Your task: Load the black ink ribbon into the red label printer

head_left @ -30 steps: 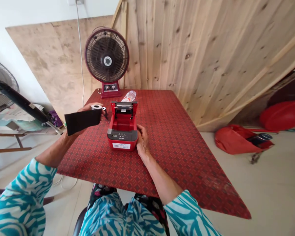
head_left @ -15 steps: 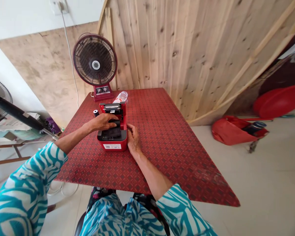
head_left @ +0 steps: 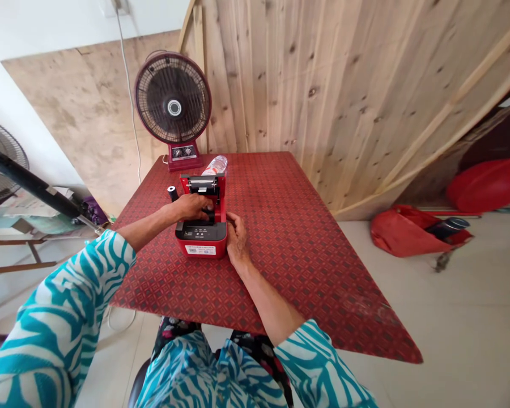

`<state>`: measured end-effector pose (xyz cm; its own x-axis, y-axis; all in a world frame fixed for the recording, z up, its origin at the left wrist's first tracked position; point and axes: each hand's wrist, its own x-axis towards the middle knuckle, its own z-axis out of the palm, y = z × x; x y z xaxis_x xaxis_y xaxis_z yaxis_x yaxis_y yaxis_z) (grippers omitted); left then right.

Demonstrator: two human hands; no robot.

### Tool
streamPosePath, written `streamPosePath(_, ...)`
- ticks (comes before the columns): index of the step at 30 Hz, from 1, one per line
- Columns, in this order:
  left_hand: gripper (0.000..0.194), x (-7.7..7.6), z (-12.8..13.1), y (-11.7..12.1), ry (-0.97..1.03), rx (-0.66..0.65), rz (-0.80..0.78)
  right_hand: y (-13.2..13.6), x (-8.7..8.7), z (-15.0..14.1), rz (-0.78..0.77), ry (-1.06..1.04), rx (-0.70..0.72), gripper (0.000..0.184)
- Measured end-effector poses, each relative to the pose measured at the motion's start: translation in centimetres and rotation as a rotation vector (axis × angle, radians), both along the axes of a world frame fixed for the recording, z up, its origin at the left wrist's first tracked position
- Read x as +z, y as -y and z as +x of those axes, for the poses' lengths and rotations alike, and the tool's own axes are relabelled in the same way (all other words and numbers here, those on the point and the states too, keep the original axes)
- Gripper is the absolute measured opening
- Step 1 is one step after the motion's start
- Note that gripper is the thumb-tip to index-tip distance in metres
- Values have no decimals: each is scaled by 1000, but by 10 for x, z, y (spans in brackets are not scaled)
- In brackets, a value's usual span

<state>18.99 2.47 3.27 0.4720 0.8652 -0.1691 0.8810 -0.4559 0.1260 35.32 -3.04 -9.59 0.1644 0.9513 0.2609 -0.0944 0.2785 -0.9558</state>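
A red and black label printer (head_left: 207,249) stands on the table with its lid raised and its roller (head_left: 202,185) showing. My left hand (head_left: 193,206) reaches into the compartment, fingers bent round a black ribbon roll (head_left: 210,216) that they mostly hide. Against the printer's right side, my right hand (head_left: 238,235) is closed with curled fingers, gripping its edge. Just left of the raised lid stands another dark roll with a white core (head_left: 172,192). The front panel with its small buttons faces me.
A clear plastic bottle (head_left: 216,166) lies behind the printer. At the back left of the patterned red table (head_left: 297,249) stands a dark red fan (head_left: 182,153). A red bag (head_left: 397,235) with a dark bottle (head_left: 448,228) is on the floor to the right.
My left hand has pushed the black roll deeper into the compartment. The dark film that lay over the front panel is off it, and the buttons show. The view has shifted slightly.
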Motion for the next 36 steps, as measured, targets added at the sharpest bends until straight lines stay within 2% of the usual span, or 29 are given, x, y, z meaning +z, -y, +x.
streamPosePath(3, 23, 6, -1, -1, 75, -70, -10, 1, 1, 1, -13, 2, 10, 33)
streamPosePath(6, 22, 13, -9, 15, 290, -122, -49, 2, 2, 1, -10, 6, 15, 32)
streamPosePath(9, 32, 18, -21, 39, 446, -93, -130, 3, 2, 0, 0, 13, 2, 31)
streamPosePath(12, 32, 18, -28, 57, 527, -97, -158, 3, 2, 1, -5, 19, -2, 30)
streamPosePath(19, 28, 13, -27, 58, 667, -2, -187, 5, 5, 2, -21, 19, 5, 30)
streamPosePath(26, 26, 27, -26, 69, 715, -4, 157, 5, 4, 3, -12, 11, 20, 31)
streamPosePath(31, 22, 37, -24, 88, 642, -103, 341, 3, 2, 2, -5, 11, 7, 30)
streamPosePath(36, 19, 34, -21, 115, 546, -248, 447, 1, -1, 0, 10, -3, -2, 29)
